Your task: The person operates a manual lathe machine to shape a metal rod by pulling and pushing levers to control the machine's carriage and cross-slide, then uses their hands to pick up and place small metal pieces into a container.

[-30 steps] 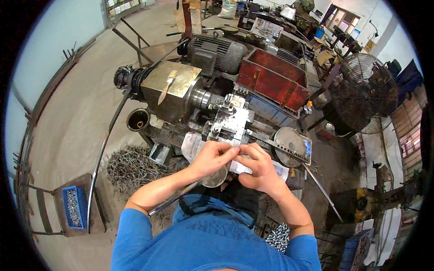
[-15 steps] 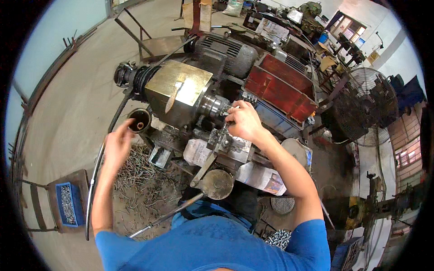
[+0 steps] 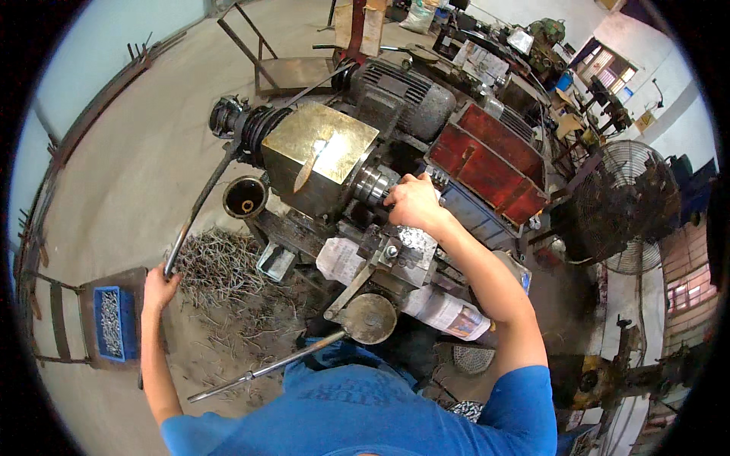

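Observation:
My left hand point(image 3: 160, 286) is wrapped around the long metal lever point(image 3: 199, 201) that slants down from the machine's left end. At the front of the spindle chuck point(image 3: 374, 185), my right hand point(image 3: 416, 205) has its fingers curled together. Whatever they pinch is hidden behind the fingers. Below that hand sits the tool slide point(image 3: 411, 262) with a bolt on top and metal chips. A small wooden-handled brush or scraper point(image 3: 306, 173) lies on the brass-coloured top of the headstock point(image 3: 285, 137).
A metal cup point(image 3: 245, 197) stands left of the headstock, above a heap of metal shavings point(image 3: 217, 266). A blue bin of small metal parts point(image 3: 112, 323) is far left. A red box point(image 3: 487, 163) and a large fan point(image 3: 627, 201) stand right. A long handle point(image 3: 266, 367) sticks out toward me.
My left hand has moved down and outward from beside the metal cup and closed on the lever. My right hand stays at the chuck. The whole view has shifted slightly.

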`<state>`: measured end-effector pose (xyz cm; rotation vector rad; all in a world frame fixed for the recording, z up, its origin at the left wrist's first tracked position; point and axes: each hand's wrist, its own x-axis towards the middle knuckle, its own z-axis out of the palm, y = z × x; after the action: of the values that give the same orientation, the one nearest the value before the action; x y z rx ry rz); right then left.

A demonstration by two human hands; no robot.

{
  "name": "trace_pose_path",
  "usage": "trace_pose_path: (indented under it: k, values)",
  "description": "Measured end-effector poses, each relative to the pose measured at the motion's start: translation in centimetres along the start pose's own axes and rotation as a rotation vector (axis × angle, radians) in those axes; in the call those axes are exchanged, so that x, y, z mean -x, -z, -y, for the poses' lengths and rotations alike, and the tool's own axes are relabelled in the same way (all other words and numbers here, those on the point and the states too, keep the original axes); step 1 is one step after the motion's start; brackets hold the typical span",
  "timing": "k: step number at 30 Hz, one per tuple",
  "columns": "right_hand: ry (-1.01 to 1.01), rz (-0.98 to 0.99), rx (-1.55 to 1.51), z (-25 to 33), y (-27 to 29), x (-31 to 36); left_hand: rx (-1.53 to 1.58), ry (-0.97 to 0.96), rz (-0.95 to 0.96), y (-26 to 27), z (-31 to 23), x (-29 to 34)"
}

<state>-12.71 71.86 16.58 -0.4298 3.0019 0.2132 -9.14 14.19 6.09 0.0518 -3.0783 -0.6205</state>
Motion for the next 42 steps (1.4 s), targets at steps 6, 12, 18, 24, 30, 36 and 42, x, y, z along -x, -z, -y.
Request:
trace_pose_path:
  k: [6, 12, 18, 24, 30, 36, 42]
  values:
    - [0.000, -0.002, -0.028, -0.1, 0.4, 0.0, -0.063, 0.047, -0.057, 0.6, -2.4, 0.2]
    - [-0.036, 0.043, -0.051, 0.3, 1.0, -0.1, -0.233, 0.093, -0.029, -1.0, 0.7, -1.2]
    - [-0.098, 0.044, -0.054, 0.0, 0.0, -0.1, -0.524, -0.047, -0.158, 0.8, 4.5, -5.0]
    - [-0.095, -0.003, -0.055, 0.5, 1.1, 0.7, -0.653, -0.107, -0.270, 2.1, 7.4, -10.3]
    - [-0.003, -0.584, -0.320, 0.1, 1.6, 6.9, 0.118, -0.281, -0.794, -3.4, -1.9, -8.4]
    - [-0.307, -0.652, -0.456, -2.4, -2.5, 22.6, 0.356, 0.088, 0.280, -19.6, -10.7, -3.4]
    - [-0.790, -0.548, -0.549, -4.2, -9.0, 37.0, -0.220, -0.373, 0.279, -24.8, -11.1, -5.3]
